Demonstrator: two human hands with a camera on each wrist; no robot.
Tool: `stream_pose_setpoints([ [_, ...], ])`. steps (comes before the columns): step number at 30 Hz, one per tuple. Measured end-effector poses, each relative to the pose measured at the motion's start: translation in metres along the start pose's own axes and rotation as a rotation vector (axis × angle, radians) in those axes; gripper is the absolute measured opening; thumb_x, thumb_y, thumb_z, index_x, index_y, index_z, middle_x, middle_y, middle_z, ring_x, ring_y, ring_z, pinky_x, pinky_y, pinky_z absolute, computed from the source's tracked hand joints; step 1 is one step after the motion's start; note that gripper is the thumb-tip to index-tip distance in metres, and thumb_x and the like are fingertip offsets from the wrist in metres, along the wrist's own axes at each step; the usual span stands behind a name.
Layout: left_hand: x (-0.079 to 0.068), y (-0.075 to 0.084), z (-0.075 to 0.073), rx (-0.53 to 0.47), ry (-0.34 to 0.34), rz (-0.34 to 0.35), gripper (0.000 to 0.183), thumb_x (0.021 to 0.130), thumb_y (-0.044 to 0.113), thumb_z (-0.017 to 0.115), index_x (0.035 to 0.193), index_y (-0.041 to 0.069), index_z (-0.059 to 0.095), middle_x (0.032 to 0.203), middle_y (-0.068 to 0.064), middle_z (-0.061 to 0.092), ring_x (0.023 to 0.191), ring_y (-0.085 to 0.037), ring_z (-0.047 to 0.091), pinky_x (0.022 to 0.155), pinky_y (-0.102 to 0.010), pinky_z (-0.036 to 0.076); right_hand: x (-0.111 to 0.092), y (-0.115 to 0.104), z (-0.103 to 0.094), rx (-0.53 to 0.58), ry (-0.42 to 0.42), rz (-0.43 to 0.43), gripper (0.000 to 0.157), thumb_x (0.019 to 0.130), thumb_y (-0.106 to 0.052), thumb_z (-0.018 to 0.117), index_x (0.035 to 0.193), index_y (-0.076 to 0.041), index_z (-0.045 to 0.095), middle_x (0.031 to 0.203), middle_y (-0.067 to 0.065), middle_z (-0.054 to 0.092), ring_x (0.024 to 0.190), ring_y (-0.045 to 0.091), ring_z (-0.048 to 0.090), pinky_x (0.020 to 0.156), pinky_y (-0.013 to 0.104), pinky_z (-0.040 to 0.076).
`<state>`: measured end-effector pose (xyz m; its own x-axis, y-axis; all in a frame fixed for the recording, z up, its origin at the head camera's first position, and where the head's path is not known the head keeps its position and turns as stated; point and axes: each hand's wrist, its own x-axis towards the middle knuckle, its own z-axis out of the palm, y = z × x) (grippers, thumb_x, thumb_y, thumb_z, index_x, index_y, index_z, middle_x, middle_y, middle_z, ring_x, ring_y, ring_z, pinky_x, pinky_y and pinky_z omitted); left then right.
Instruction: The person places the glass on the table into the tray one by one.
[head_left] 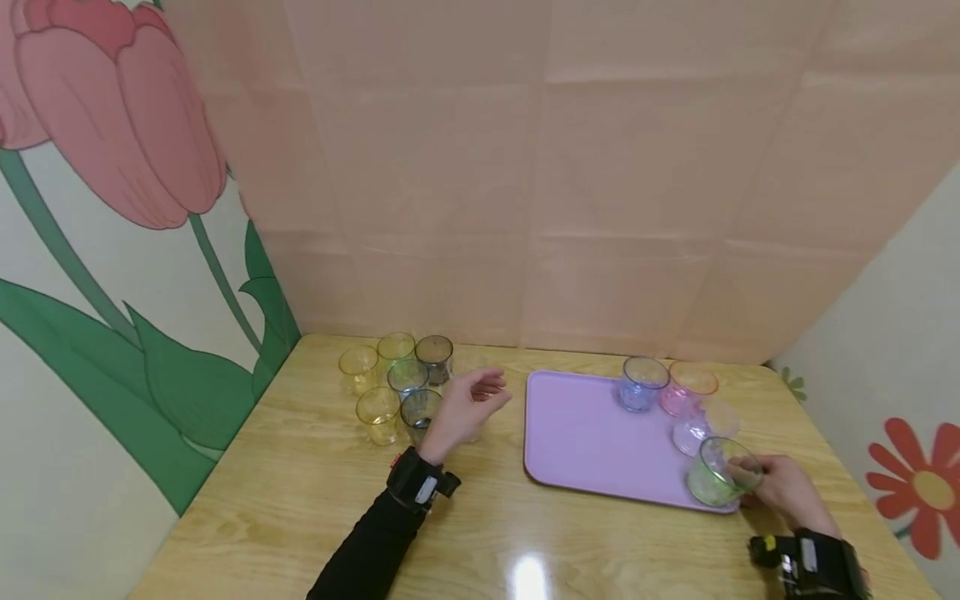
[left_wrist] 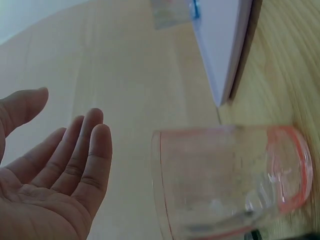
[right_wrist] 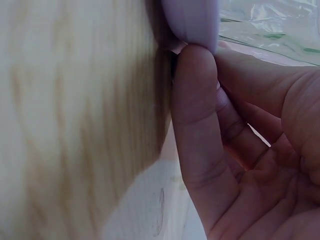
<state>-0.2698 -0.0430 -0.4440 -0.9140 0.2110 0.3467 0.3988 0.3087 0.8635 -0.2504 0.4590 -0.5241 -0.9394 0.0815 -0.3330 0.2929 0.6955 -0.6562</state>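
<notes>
A purple tray (head_left: 585,433) lies on the table's right half. Along its right side stand a blue glass (head_left: 642,385), a pink glass (head_left: 686,390), a clear glass (head_left: 693,433) and a green glass (head_left: 723,472). At the tray's near right corner, my right hand (head_left: 791,490) pinches the purple rim (right_wrist: 192,22) between thumb and finger, close beside the green glass. My left hand (head_left: 465,410) is raised by the left group of glasses with fingers loosely extended, palm bare in the left wrist view. Apart from it stands a pink-rimmed glass (left_wrist: 225,180).
Several tinted glasses cluster at the table's back left, among them a yellow glass (head_left: 358,371), a dark grey glass (head_left: 435,358) and an amber glass (head_left: 378,415). Behind the wooden table (head_left: 300,500) rises a paper-covered wall (head_left: 525,167).
</notes>
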Motion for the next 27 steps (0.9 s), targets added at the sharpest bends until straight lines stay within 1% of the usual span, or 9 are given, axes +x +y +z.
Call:
stream_pose_setpoints([
  [4,0.001,-0.002,-0.017,-0.027,0.07,0.026,0.03,0.09,0.017,0.071,0.117,0.004,0.068,0.103,-0.011,0.073,0.093,-0.021,0.069,0.081,-0.026,0.055,0.002,0.0,0.0,0.022,0.007,0.012,0.046,0.089,-0.024,0.071,0.119,0.009,0.064,0.103,0.017,0.07,0.085,0.021,0.059,0.067,0.031,0.052],
  [6,0.001,-0.002,-0.027,-0.048,0.103,0.025,0.028,0.09,0.017,0.072,0.115,0.004,0.07,0.102,-0.011,0.073,0.092,-0.021,0.069,0.081,-0.027,0.055,0.002,0.0,0.0,0.03,0.01,0.016,0.047,0.089,-0.027,0.071,0.118,0.009,0.064,0.103,0.016,0.07,0.084,0.021,0.059,0.067,0.031,0.052],
  [10,-0.001,-0.003,-0.047,-0.073,0.136,-0.017,0.027,0.09,0.017,0.071,0.115,0.005,0.07,0.104,-0.011,0.072,0.095,-0.022,0.068,0.083,-0.028,0.053,0.003,0.0,0.0,0.025,0.011,0.023,0.045,0.089,-0.028,0.071,0.116,0.008,0.066,0.101,0.015,0.071,0.085,0.022,0.058,0.066,0.031,0.05],
  [13,-0.002,-0.004,-0.064,-0.056,0.164,-0.062,0.027,0.09,0.015,0.071,0.115,0.005,0.069,0.106,-0.012,0.072,0.097,-0.024,0.067,0.084,-0.029,0.053,0.002,0.0,0.0,0.02,0.008,0.026,0.041,0.089,-0.025,0.071,0.114,0.008,0.067,0.101,0.014,0.07,0.086,0.023,0.058,0.066,0.031,0.05],
  [17,-0.005,-0.007,-0.086,-0.019,0.254,-0.115,0.029,0.088,0.014,0.073,0.115,0.003,0.069,0.107,-0.016,0.072,0.098,-0.027,0.067,0.086,-0.035,0.054,0.002,0.0,0.0,0.017,0.008,0.018,0.042,0.089,-0.026,0.071,0.113,0.008,0.067,0.101,0.015,0.07,0.086,0.024,0.057,0.066,0.031,0.05],
  [19,-0.007,-0.01,-0.096,-0.005,0.283,-0.14,0.031,0.087,0.014,0.074,0.116,0.003,0.069,0.109,-0.018,0.071,0.101,-0.029,0.066,0.09,-0.039,0.052,0.002,0.0,0.0,0.016,0.01,0.009,0.043,0.089,-0.026,0.071,0.113,0.009,0.067,0.1,0.015,0.07,0.085,0.023,0.058,0.066,0.031,0.051],
  [20,-0.008,-0.011,-0.101,0.006,0.289,-0.152,0.032,0.087,0.014,0.074,0.117,0.003,0.068,0.111,-0.018,0.07,0.103,-0.03,0.065,0.093,-0.041,0.051,0.002,0.0,0.0,0.016,0.012,0.005,0.043,0.089,-0.026,0.072,0.114,0.009,0.066,0.1,0.015,0.07,0.085,0.023,0.058,0.066,0.031,0.051],
  [22,-0.01,-0.013,-0.11,0.026,0.274,-0.177,0.036,0.087,0.016,0.074,0.121,0.004,0.067,0.115,-0.018,0.069,0.108,-0.033,0.063,0.097,-0.044,0.048,0.002,0.0,0.0,0.014,0.016,0.0,0.044,0.089,-0.025,0.072,0.115,0.01,0.065,0.098,0.014,0.07,0.084,0.021,0.058,0.066,0.031,0.051],
  [27,-0.016,-0.017,-0.131,0.103,0.21,-0.231,0.043,0.088,0.017,0.074,0.127,0.002,0.062,0.125,-0.021,0.064,0.117,-0.036,0.058,0.102,-0.046,0.045,0.001,0.0,0.0,0.01,0.023,-0.016,0.044,0.089,-0.025,0.072,0.114,0.01,0.065,0.098,0.015,0.07,0.082,0.02,0.059,0.066,0.031,0.052],
])
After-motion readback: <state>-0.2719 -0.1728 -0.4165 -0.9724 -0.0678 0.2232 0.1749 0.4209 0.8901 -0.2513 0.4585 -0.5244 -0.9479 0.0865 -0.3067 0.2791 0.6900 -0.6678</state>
